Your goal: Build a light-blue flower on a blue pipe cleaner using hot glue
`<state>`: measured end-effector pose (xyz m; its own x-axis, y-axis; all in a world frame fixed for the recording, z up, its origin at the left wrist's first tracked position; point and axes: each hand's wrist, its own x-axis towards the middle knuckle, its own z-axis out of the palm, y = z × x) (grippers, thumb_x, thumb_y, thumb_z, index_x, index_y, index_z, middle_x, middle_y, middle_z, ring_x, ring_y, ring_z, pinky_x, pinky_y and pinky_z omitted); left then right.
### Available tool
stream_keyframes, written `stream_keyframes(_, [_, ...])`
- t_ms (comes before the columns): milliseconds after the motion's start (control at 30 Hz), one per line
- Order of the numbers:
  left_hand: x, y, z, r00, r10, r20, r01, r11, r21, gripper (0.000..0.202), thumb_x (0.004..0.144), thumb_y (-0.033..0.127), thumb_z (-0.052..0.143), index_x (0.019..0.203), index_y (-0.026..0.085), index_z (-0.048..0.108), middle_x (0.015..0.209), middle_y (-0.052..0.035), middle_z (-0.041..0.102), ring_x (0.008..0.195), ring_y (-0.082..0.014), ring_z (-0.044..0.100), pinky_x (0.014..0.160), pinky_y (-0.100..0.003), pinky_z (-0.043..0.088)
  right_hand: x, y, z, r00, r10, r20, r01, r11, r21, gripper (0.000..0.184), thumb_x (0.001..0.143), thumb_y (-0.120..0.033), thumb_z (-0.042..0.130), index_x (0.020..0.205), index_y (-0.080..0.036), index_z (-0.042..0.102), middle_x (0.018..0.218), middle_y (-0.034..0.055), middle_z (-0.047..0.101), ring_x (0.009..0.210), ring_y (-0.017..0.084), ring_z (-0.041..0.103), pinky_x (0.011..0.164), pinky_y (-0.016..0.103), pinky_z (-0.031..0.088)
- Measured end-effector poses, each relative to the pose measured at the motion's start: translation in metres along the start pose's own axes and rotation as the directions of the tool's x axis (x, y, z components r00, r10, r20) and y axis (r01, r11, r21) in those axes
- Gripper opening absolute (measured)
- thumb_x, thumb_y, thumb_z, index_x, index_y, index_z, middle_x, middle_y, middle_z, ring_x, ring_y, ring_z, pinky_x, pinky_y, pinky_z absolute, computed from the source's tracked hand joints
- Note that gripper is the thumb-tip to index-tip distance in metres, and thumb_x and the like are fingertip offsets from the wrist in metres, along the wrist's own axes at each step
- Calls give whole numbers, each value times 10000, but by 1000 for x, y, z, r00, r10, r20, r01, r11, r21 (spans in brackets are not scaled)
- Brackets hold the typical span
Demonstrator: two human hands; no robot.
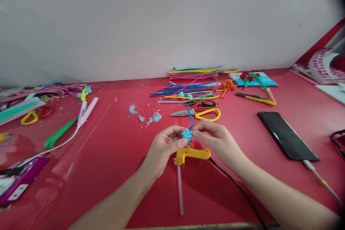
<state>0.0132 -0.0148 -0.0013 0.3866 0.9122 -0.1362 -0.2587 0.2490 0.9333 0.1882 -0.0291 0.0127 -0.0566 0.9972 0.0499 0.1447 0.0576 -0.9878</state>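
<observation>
A light-blue fuzzy pipe-cleaner flower (187, 134) is pinched between the thumb and fingers of my left hand (167, 145). From its top rises a darker blue pipe cleaner (190, 116). My right hand (214, 136) has its thumb and forefinger pressed together at the flower's right edge; whether it grips the flower or the blue stem I cannot tell. Beneath both hands lies a yellow hot glue gun (194, 153) with a clear glue stick (180, 190) sticking out toward me. Just beyond are scissors (207, 114) with yellow and red handles.
Bundles of coloured pipe cleaners (188, 88) lie at the back. Blue fluff clippings (154, 118) are scattered left of the scissors. A phone (287, 134) on a cable lies right. Left are a green-handled cutter (60, 133), a pink stick-like tool (90, 110) and a purple power strip (25, 179).
</observation>
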Motion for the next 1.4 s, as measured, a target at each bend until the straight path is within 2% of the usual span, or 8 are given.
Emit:
stream_keyframes(433, [1,-2,-2,999,37,38,-37,999,-14,231,782,176,718,980,178,598,856,-21,700,770,-137,683,751,-261,538,1,3,0,1000,-16,-7,16,1000,-16,113,776,-286,597,708,-200,623,717,-4,630,721,154,574,725,287,440])
stream_keyframes(800, [2,-5,-4,997,54,56,-55,998,18,198,776,194,729,953,180,639,844,5,684,720,-96,658,747,-225,525,2,0,0,998,-59,-24,58,997,-42,109,767,-279,603,687,-206,615,693,-7,629,699,154,576,701,297,446])
stream_keyframes(967, [-1,-4,-4,991,124,53,-130,983,128,209,771,172,729,936,210,606,872,18,664,835,-108,648,789,-224,521,0,-1,0,993,-115,-13,114,991,-71,82,770,-228,588,693,-202,592,689,-11,601,689,147,564,689,294,446])
stream_keyframes(1067, [-6,-3,-3,965,258,43,-259,923,283,204,787,128,693,926,237,590,897,35,656,831,-87,642,791,-195,515,-3,-1,-1,973,-232,-2,230,967,-112,84,782,-169,569,706,-205,578,690,-13,574,684,142,546,668,288,441])
stream_keyframes(1200, [-13,-5,-4,878,466,107,-447,724,525,303,807,81,648,1031,280,600,979,32,666,896,-89,642,854,-190,502,-7,0,-2,917,-400,3,394,902,-175,98,791,-112,567,766,-202,594,743,2,585,727,144,550,690,292,447])
stream_keyframes(1333, [-14,-8,-7,819,559,130,-522,631,574,468,799,69,651,1183,310,534,1074,9,666,980,-117,644,888,-212,506,-9,0,-2,863,-506,8,496,842,-212,124,807,-83,563,804,-202,596,777,7,605,762,142,561,716,295,457])
stream_keyframes(1400, [-14,-7,-7,797,580,167,-546,574,610,462,804,66,642,1186,305,539,1086,-1,665,988,-126,642,894,-224,505,-10,0,-2,852,-524,13,513,829,-223,132,809,-74,561,813,-202,597,783,7,606,765,139,563,711,289,460])
